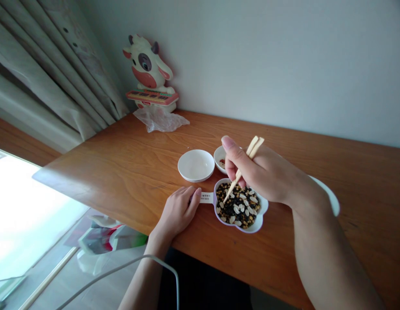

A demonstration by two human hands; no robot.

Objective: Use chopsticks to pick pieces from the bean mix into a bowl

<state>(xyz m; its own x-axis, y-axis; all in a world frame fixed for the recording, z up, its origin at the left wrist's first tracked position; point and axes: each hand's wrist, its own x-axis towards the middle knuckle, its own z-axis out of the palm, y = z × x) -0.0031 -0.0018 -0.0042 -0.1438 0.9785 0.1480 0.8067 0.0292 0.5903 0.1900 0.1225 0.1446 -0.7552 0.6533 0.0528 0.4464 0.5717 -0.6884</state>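
Observation:
A flower-shaped bowl (262,206) with a short handle sits on the wooden table near its front edge. Dark flakes, small yellowish grains and pale split peanuts (241,207) fill it. My left hand (181,209) is closed around the end of the labelled handle (206,197). Above the bowl, my right hand (261,172) grips a pair of wooden chopsticks (243,165), their tips together and down at the left part of the mix. Behind my right hand, partly covered, is a small white bowl (218,156) with some reddish bits inside.
A wider white bowl (196,165) stands just behind my left hand. Part of a white plate (331,196) shows beyond my right wrist. At the back left, a cow-shaped toy keyboard (151,77) leans by the wall with a clear plastic bag (161,119) before it. A cable (154,257) crosses below.

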